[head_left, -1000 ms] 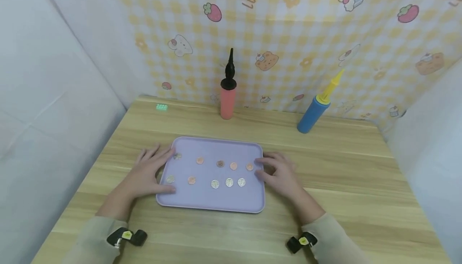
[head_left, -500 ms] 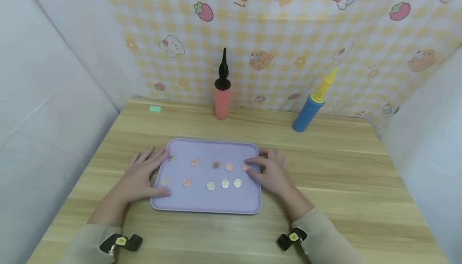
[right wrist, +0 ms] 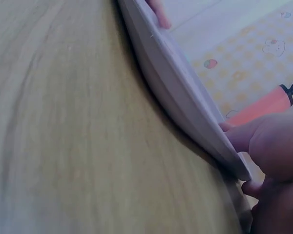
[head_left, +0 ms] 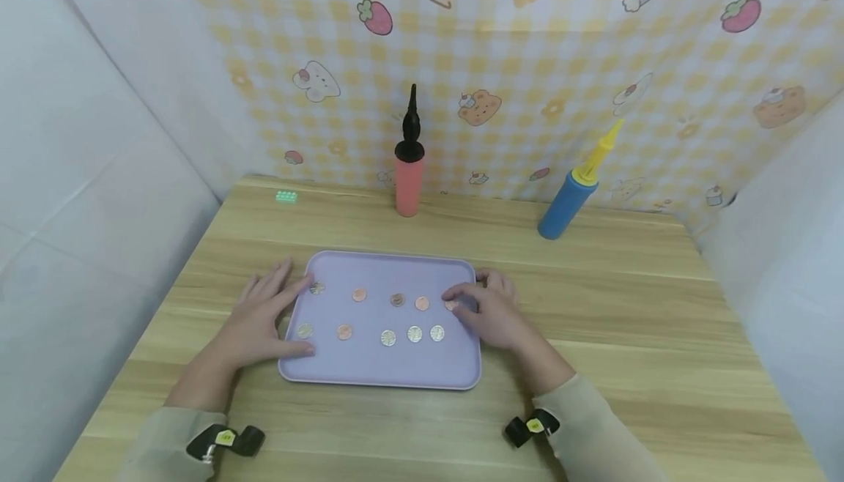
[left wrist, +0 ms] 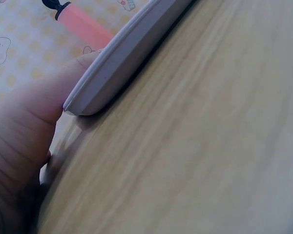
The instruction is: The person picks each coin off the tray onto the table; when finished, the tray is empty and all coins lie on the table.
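Head view: my left hand (head_left: 253, 327) lies spread on the tray (head_left: 382, 366), right hand (head_left: 496, 315) straddles the rightmost coin (head_left: 450, 305), can't tell if pinched; I'd take it by the rim.

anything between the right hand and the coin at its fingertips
Nothing visible: the right hand has its thumb and forefinger right at the coin on the tray, with no other thing between. The nearest other coins lie beyond the fingertips, clear of that gap.
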`<state>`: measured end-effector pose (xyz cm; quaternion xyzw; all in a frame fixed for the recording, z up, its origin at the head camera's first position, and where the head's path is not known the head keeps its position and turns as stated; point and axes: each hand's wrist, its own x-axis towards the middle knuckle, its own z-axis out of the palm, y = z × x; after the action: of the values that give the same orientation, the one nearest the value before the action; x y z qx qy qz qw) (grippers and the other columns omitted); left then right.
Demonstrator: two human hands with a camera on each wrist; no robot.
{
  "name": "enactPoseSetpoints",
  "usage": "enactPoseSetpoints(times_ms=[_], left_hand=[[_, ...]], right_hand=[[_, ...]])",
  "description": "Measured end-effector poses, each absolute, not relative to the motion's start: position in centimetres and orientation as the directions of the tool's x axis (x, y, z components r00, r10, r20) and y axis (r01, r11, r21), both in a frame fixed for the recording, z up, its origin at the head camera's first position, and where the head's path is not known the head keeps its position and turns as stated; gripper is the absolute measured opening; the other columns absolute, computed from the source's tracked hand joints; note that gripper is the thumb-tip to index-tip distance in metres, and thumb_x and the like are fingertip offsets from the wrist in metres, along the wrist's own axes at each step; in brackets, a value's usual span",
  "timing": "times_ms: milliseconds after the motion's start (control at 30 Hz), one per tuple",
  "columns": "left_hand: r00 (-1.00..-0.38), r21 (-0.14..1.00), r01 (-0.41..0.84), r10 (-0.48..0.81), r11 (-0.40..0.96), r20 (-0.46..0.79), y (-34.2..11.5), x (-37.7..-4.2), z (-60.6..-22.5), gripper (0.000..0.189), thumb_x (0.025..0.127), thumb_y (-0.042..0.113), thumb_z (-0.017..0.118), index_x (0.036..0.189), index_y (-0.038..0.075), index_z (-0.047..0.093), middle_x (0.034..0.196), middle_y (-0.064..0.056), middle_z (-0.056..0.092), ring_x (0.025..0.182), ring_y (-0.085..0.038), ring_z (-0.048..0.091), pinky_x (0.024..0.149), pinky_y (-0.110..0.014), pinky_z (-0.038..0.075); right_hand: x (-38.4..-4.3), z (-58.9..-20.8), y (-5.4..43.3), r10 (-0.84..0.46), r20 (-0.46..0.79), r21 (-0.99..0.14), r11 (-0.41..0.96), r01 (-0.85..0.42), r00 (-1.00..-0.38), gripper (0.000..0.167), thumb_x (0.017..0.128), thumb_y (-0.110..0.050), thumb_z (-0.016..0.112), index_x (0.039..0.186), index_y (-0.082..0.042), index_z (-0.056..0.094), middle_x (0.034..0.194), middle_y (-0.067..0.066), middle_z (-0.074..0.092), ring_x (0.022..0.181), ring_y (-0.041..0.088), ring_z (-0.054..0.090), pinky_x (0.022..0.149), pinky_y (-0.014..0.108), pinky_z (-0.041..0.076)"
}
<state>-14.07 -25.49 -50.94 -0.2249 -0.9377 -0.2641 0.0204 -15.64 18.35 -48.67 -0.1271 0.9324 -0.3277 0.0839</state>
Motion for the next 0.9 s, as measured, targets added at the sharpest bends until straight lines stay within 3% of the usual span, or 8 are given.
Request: enactPoseSetpoints(times_ms=[200, 367, 467, 600, 767, 900], left_hand=[[-0.899, 0.484, 0.430, 0.408, 0.762, 0.156, -25.5, -14.0, -50.8, 0.119, 0.066, 0.069, 0.092, 0.163, 0.019, 0.046, 0.173, -0.030, 0.018, 0.156, -0.054, 0.020, 0.124, -0.074, 0.003], [-0.897, 0.482, 0.436, 0.412, 0.760, 0.162, -25.7, -14.1, -50.9, 0.119, 0.066, 0.070, 0.092, 0.163, 0.019, 0.046, 0.173, -0.030, 0.018, 0.156, -0.055, 0.021, 0.123, -0.075, 0.004], [-0.892, 0.473, 0.445, 0.420, 0.760, 0.165, -25.7, -14.2, -51.2, 0.120, 0.066, 0.070, 0.092, 0.164, 0.020, 0.045, 0.173, -0.029, 0.018, 0.156, -0.054, 0.021, 0.122, -0.076, 0.005], [-0.890, 0.477, 0.450, 0.421, 0.755, 0.172, -25.7, -14.2, -51.4, 0.118, 0.066, 0.069, 0.092, 0.163, 0.019, 0.046, 0.173, -0.030, 0.019, 0.155, -0.056, 0.021, 0.122, -0.076, 0.006], [-0.893, 0.489, 0.445, 0.414, 0.750, 0.178, -25.8, -13.9, -51.3, 0.117, 0.066, 0.067, 0.093, 0.162, 0.018, 0.048, 0.172, -0.031, 0.021, 0.155, -0.057, 0.021, 0.123, -0.075, 0.005], [-0.888, 0.483, 0.454, 0.424, 0.749, 0.177, -25.7, -14.2, -51.1, 0.117, 0.067, 0.067, 0.093, 0.162, 0.018, 0.047, 0.171, -0.029, 0.026, 0.155, -0.057, 0.021, 0.122, -0.077, 0.005]], right_hand=[[-15.8, -48.7, 18.1, -0.240, -0.088, -0.677, 0.727, -0.118, -0.967, 0.014, 0.097, -0.023, 0.078, 0.110, -0.027, 0.078, 0.154, 0.023, 0.039, 0.146, 0.046, 0.022, 0.119, 0.066, 0.007], [-15.5, -49.3, 18.0, -0.212, -0.004, -0.714, 0.685, -0.146, -0.977, 0.010, 0.095, -0.025, 0.082, 0.104, -0.026, 0.078, 0.168, 0.026, 0.028, 0.153, 0.054, 0.017, 0.121, 0.070, 0.003], [-15.1, -49.8, 18.0, -0.198, 0.073, -0.722, 0.666, -0.189, -0.977, 0.012, 0.092, -0.021, 0.085, 0.100, -0.026, 0.078, 0.166, 0.025, 0.030, 0.152, 0.052, 0.020, 0.121, 0.069, 0.005], [-14.8, -50.4, 18.0, -0.225, 0.181, -0.698, 0.656, -0.286, -0.957, 0.019, 0.089, -0.012, 0.088, 0.097, -0.025, 0.078, 0.153, 0.021, 0.045, 0.147, 0.046, 0.030, 0.120, 0.065, 0.013], [-15.0, -50.5, 17.8, -0.300, 0.290, -0.653, 0.632, -0.417, -0.909, 0.020, 0.089, -0.006, 0.086, 0.099, -0.022, 0.081, 0.120, 0.001, 0.074, 0.137, 0.040, 0.048, 0.119, 0.060, 0.023], [-14.9, -50.5, 18.0, -0.301, 0.317, -0.654, 0.618, -0.437, -0.899, 0.021, 0.088, -0.007, 0.088, 0.104, -0.019, 0.085, 0.107, -0.006, 0.081, 0.137, 0.040, 0.053, 0.118, 0.060, 0.028]])
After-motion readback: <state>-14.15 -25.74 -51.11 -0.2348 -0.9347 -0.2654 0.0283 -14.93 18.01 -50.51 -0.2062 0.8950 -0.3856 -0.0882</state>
